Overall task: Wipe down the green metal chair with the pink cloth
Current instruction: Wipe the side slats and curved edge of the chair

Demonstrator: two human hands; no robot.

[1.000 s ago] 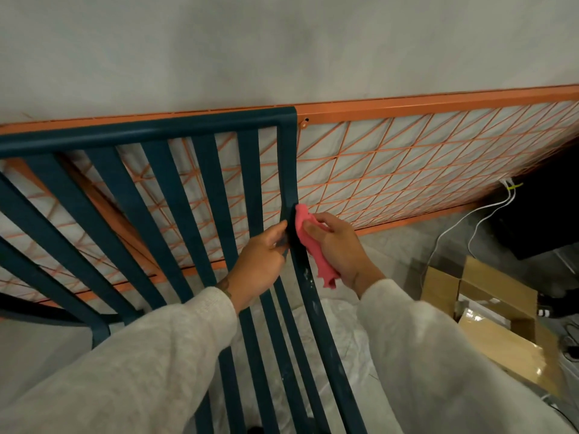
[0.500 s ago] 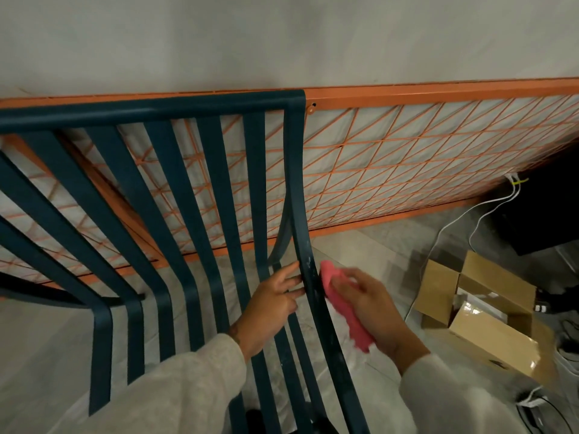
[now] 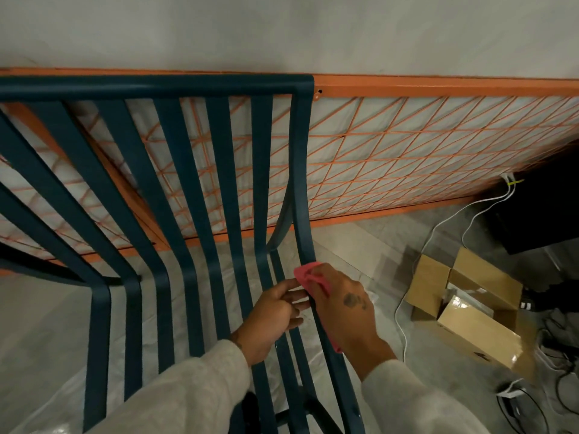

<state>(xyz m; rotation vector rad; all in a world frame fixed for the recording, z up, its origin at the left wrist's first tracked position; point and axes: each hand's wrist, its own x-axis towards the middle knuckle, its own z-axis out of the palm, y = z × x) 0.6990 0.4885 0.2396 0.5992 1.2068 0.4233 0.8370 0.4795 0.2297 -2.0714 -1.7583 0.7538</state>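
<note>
One green chair (image 3: 156, 87) stands before one orange mesh frame (image 3: 438, 89). The right hand (image 3: 347, 311) grips the one pink cloth (image 3: 308, 272), pressing it against the chair's rightmost rail. The left hand (image 3: 269, 314) touches the same rail with bent fingers; I cannot tell whether it grips. One open cardboard box (image 3: 482, 330) and two white cables (image 3: 438, 227) lie on the floor to the right.

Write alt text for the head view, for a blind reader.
A person's right hand presses a pink cloth against the right-edge slat of a green metal chair, while the left hand holds the chair beside it. An orange wire-grid frame leans on the wall behind; a cardboard box sits on the floor.
</note>
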